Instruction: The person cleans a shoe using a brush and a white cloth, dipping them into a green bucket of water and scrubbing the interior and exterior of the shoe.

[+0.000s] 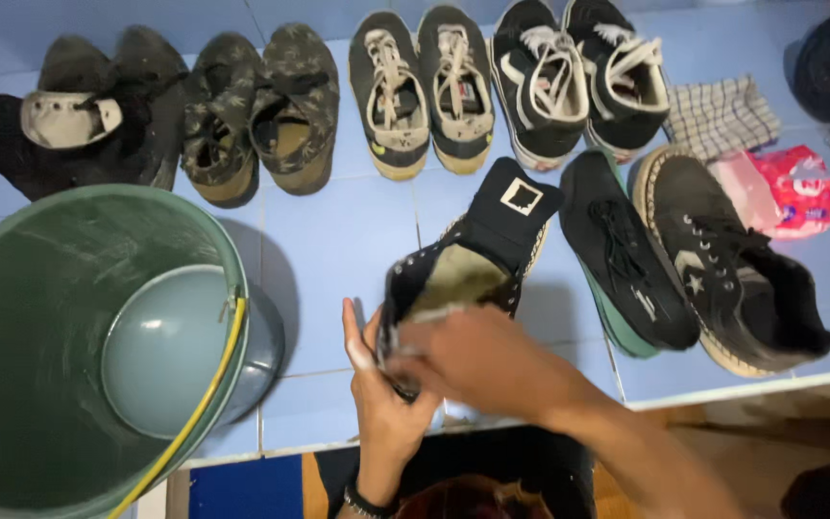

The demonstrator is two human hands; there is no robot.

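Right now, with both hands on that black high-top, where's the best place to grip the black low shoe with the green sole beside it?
Judging by its pose, take the black low shoe with the green sole at its heel end, nearest the person, coming from below in the head view. It lies on its side, opening and laces facing left, so fingers could hook into the collar. The right hand is closest; the high-top crowds its left.

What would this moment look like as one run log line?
left hand: holds black high-top shoe | right hand: at its opening | green bucket: left
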